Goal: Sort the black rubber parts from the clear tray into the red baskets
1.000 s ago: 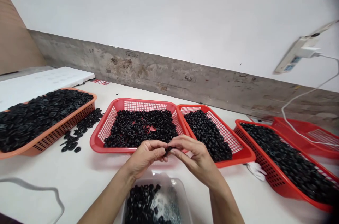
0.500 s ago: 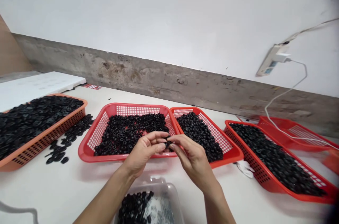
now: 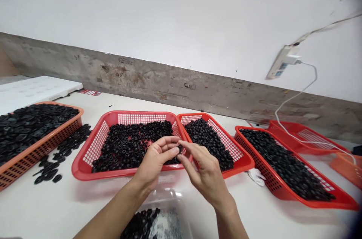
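Observation:
In front of the middle baskets, my left hand and my right hand meet fingertip to fingertip. Between them is a small black part, pinched by thumbs and fingers and mostly hidden. Just behind sits a pinkish-red basket with many small black rings. Beside it on the right, a red basket holds similar black rings. Below my wrists stands a clear plastic tub with black pieces heaped on its left side.
An orange basket of flat black parts stands at left, with loose black parts beside it. Farther right are another filled red basket, a white cloth-like scrap and a white cable from a power strip.
My view has shifted slightly, so the baskets appear a little farther left. Both hands stay together, with the fingers turned a little around the small black part.

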The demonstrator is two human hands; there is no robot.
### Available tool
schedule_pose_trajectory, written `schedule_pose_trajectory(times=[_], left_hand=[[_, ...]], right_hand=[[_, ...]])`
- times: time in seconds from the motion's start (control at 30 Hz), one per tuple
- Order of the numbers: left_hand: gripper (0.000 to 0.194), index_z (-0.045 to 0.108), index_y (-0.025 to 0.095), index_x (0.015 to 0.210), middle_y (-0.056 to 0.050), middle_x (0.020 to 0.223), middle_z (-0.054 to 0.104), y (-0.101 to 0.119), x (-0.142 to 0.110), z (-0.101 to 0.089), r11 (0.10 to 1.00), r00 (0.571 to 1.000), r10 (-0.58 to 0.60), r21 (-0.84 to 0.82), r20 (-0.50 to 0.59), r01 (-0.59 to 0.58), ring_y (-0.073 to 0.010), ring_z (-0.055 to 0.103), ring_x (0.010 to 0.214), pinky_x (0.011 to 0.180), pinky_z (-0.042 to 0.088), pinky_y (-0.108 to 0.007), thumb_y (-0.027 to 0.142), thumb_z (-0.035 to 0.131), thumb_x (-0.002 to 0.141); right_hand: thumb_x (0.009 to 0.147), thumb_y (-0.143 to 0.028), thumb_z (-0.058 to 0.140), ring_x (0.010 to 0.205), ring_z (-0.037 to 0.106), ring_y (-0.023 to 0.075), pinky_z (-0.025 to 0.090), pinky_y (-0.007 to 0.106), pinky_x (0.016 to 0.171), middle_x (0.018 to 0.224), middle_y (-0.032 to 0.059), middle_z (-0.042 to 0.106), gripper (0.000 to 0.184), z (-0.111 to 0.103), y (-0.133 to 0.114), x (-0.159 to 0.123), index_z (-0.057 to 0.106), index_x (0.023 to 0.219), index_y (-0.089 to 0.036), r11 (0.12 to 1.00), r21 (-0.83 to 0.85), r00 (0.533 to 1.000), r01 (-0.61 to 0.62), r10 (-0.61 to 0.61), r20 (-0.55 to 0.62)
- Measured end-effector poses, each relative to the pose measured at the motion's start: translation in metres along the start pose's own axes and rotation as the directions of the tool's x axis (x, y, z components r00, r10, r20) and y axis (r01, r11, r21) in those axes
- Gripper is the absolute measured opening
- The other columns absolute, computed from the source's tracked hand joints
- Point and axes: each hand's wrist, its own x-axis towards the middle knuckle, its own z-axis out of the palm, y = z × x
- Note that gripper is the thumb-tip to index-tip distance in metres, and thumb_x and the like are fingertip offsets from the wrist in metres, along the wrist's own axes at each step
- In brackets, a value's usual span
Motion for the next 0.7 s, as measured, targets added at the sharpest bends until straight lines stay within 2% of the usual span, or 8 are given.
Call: schedule_pose_trajectory(times=[0.07,0.17,0.27,0.37,0.5,0.6,0.7], left_hand=[[0.037,0.073,0.016,0.101,-0.004,0.087,0.073,-0.002,-0.001,0.002,0.998,0.999,-0.032,-0.046,-0.028,0.031,-0.0121,0.064,0.078,0.073,0.048,-0.021,0.024,0.086,0.067],[0.038,0.073,0.014,0.099,-0.004,0.087,0.072,-0.004,-0.003,0.006,0.996,0.998,-0.052,-0.077,-0.043,0.048,-0.0115,0.062,0.075,0.072,0.047,-0.022,0.026,0.087,0.066],[0.035,0.075,0.013,0.098,-0.005,0.089,0.072,-0.004,-0.005,0.009,0.999,0.999,-0.035,-0.012,-0.019,0.035,-0.0111,0.060,0.075,0.069,0.043,-0.021,0.030,0.084,0.069],[0.030,0.077,0.012,0.090,-0.005,0.080,0.071,-0.003,-0.006,0.010,0.996,0.999,-0.015,0.086,0.034,0.012,-0.0109,0.057,0.072,0.067,0.040,-0.020,0.038,0.079,0.075],[0.032,0.077,0.011,0.075,-0.002,0.066,0.066,-0.001,-0.007,0.012,0.999,0.999,-0.030,0.043,0.036,0.028,-0.0121,0.056,0.067,0.070,0.041,-0.024,0.042,0.082,0.066],[0.032,0.074,0.012,0.069,-0.002,0.063,0.065,0.001,-0.009,0.014,0.999,0.999,-0.041,0.010,0.024,0.040,-0.0137,0.057,0.067,0.073,0.044,-0.026,0.040,0.084,0.061],[0.030,0.072,0.012,0.066,-0.001,0.064,0.064,0.002,-0.010,0.016,0.999,0.999,-0.027,0.022,0.020,0.027,-0.0126,0.055,0.066,0.074,0.044,-0.026,0.038,0.084,0.060]], right_hand=[[0.095,-0.021,0.059,0.099,0.067,0.0204,0.049,0.035,0.086,0.114,0.0095,0.071,0.035,0.001,0.000,-0.001,0.056,0.130,-0.021,0.995,-0.088,0.999,0.044,-0.044,0.005],[0.096,-0.016,0.057,0.097,0.069,0.0196,0.046,0.035,0.084,0.110,0.0091,0.073,0.030,0.003,0.001,-0.001,0.057,0.126,-0.019,0.973,-0.195,0.988,0.122,-0.138,-0.071],[0.095,-0.017,0.059,0.096,0.070,0.0202,0.045,0.036,0.084,0.108,0.0097,0.073,0.026,0.003,0.002,-0.001,0.059,0.120,-0.017,0.950,-0.260,0.972,0.175,-0.209,-0.111],[0.094,-0.019,0.062,0.095,0.071,0.0217,0.045,0.036,0.085,0.108,0.0113,0.074,0.023,0.002,0.005,-0.001,0.061,0.117,-0.015,0.925,-0.311,0.955,0.220,-0.269,-0.123],[0.094,-0.026,0.063,0.090,0.072,0.0224,0.045,0.036,0.083,0.109,0.0121,0.074,0.025,0.001,0.009,-0.001,0.063,0.117,-0.015,0.889,-0.364,0.935,0.279,-0.337,-0.106],[0.097,-0.031,0.059,0.093,0.072,0.0239,0.044,0.037,0.083,0.113,0.0132,0.073,0.029,0.002,0.013,-0.001,0.062,0.120,-0.014,0.864,-0.402,0.932,0.303,-0.357,-0.063],[0.097,-0.029,0.058,0.094,0.072,0.0242,0.043,0.038,0.085,0.114,0.0135,0.073,0.029,0.003,0.014,-0.002,0.061,0.121,-0.014,0.857,-0.413,0.933,0.306,-0.357,-0.049]])
